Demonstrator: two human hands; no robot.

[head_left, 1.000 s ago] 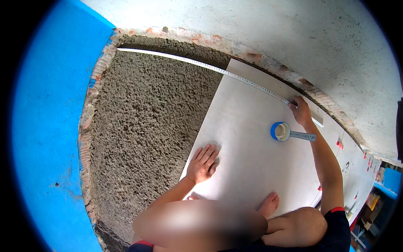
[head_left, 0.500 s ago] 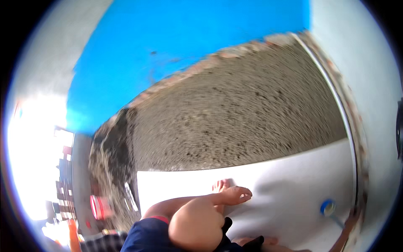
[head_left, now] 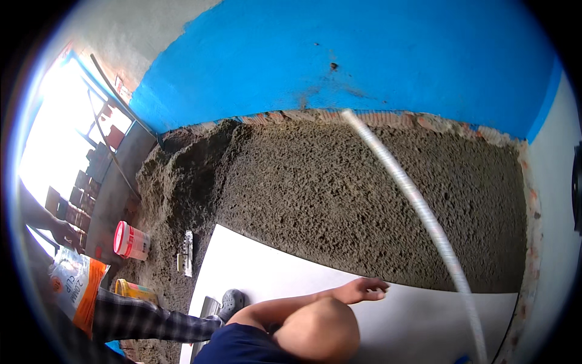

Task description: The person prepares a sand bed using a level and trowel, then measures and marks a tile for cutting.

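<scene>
My left hand (head_left: 361, 291) hangs over the far edge of a large white tile (head_left: 418, 315), its forearm across my bent knee (head_left: 321, 333). Its fingers are stretched loosely forward with nothing in them. To the right of it, a long pale bar (head_left: 415, 197), smeared by motion, slants from the blue wall over the rough grey mortar bed (head_left: 364, 200) and the tile. The bar's near end runs out at the lower edge, so what holds it is hidden. My right hand is outside the view. A bit of blue (head_left: 464, 359) shows at the bottom.
At left, a person in plaid trousers (head_left: 151, 315) holds an orange and clear plastic bag (head_left: 82, 285). A red-and-white bucket (head_left: 130, 241), a yellow bucket (head_left: 134, 291) and a trowel (head_left: 188, 255) are by the piled mortar (head_left: 188, 176). A blue wall (head_left: 394, 54) rises behind.
The view has turned. The bar has left the right wall's edge and now slants over the mortar. My right hand has gone out of view. The person with the bag now shows at left.
</scene>
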